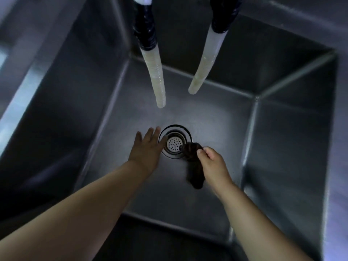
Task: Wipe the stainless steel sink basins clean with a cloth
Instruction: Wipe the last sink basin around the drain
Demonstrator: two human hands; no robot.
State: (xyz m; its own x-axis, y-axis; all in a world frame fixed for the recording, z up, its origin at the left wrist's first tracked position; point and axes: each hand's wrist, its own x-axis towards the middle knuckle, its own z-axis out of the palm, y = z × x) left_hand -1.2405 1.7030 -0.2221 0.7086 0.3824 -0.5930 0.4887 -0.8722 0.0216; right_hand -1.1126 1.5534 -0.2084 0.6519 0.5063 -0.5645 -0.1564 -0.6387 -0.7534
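One dark cloth [194, 164] is hanging bunched in the right hand [212, 164], whose thumb and fingers are pinching its upper end just beside the drain strainer [174, 143]; the lower end is trailing down toward the basin floor [216, 127], and whether it is touching the steel cannot be told. Left of the drain, the left hand [146, 147] is reaching in with fingers straight and spread, grasping nothing, its fingertips lying at the strainer's rim. Whether they are pressing on it or only hovering is unclear.

Both arms are stretching deep into a single steel basin, so the work appears to be at the floor around the drain. Its floor and walls are looking dull and mostly free of visible debris, though the dim light is hiding any film or streaks. How much has been wiped is therefore a guess; the side walls [282, 147] and any neighbouring basin, which is not showing, probably remain.

Above, two pale ribbed hoses [156, 76] are dangling over the basin from dark collars, with no water visibly running.
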